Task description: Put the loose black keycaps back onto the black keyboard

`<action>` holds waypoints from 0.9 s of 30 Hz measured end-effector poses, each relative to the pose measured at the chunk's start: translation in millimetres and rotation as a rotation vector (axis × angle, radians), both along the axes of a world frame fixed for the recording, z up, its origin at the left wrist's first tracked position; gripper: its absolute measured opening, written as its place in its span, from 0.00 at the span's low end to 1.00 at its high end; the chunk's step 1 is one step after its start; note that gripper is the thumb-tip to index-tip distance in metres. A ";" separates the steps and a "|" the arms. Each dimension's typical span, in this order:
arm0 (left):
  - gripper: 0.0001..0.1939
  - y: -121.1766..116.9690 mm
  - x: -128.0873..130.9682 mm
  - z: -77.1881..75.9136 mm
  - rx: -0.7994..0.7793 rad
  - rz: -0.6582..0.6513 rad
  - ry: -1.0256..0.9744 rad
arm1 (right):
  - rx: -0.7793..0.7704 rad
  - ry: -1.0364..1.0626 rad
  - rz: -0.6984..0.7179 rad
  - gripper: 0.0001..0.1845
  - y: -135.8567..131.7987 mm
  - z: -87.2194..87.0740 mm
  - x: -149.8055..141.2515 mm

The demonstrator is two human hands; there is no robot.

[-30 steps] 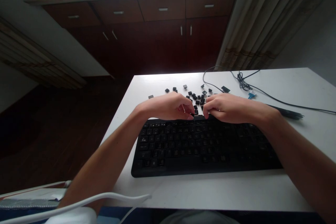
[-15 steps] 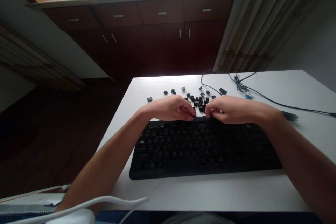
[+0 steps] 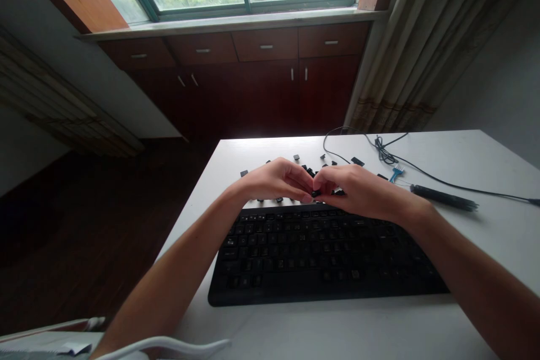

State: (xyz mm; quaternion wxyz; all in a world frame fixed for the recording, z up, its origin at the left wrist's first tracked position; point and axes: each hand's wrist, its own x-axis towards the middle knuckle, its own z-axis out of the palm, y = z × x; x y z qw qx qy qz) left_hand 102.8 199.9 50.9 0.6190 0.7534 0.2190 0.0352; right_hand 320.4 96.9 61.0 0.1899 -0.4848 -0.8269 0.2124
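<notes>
closely paired hands: left hand [image 3: 278, 180] and right hand [image 3: 354, 187] met fingertip to fingertip near the far edge of the black keyboard [image 3: 312, 259].
grip: both pinched one small black keycap [image 3: 314, 194], partly hidden by the fingers.
keyboard: it lay flat on the white table [image 3: 320, 326], the right forearm crossing its right end.
loose keycaps [image 3: 296, 157]: several were scattered on the far side, some behind the hands.
right side: a blue tool [image 3: 396, 173], a dark brush-like tool [image 3: 442, 197] and a thin black cable [image 3: 464, 190] lay there.
</notes>
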 end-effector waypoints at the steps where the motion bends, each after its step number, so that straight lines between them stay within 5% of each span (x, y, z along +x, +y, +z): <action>1: 0.21 -0.1 -0.1 0.4 -0.006 -0.005 0.003 | 0.011 -0.004 0.005 0.06 -0.4 0.9 -0.1; 8: 0.23 -4.3 1.3 0.7 -0.033 -0.029 -0.002 | 0.037 0.019 -0.034 0.07 -11.0 -0.3 8.8; 16: 0.20 -16.1 7.7 9.4 0.321 -0.089 0.105 | -0.071 0.179 -0.307 0.12 -54.1 -40.9 47.4; 27: 0.15 -26.7 12.9 0.3 0.479 -0.149 0.097 | -0.122 0.218 -0.342 0.15 -57.5 -48.8 30.3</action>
